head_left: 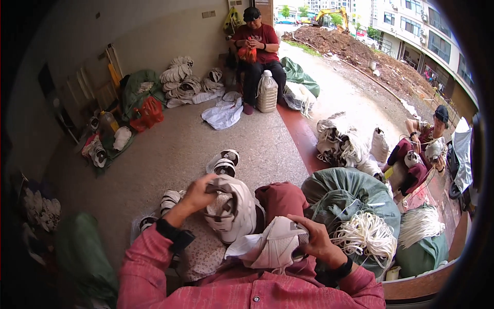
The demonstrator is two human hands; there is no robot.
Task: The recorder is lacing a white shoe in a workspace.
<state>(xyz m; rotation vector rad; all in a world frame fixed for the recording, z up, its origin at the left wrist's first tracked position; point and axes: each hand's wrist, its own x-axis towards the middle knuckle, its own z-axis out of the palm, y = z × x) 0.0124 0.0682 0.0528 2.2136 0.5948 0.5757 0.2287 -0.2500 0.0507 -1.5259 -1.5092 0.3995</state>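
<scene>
My left hand (pixel 198 194) grips the edge of a thick nested bundle of white shoe uppers (pixel 234 208), which rests over my knees. Closer to my body, my right hand (pixel 319 240) is closed around the right end of a single white shoe upper (pixel 278 244). Part of its fingers is hidden behind that upper. A pale flap and some loose threads hang from it over my lap. Beneath the bundle lies a patterned cloth (pixel 200 252) across my left leg. More black-and-white shoe uppers (pixel 224 164) lie on the floor just past my knees.
At my right stand a large green sack (pixel 352 193) and a bundle of white laces (pixel 366 236). One person (pixel 260 38) sits at the back behind a big plastic jug (pixel 267 92); another (pixel 435 134) works at far right. Piled uppers (pixel 180 82) line the wall.
</scene>
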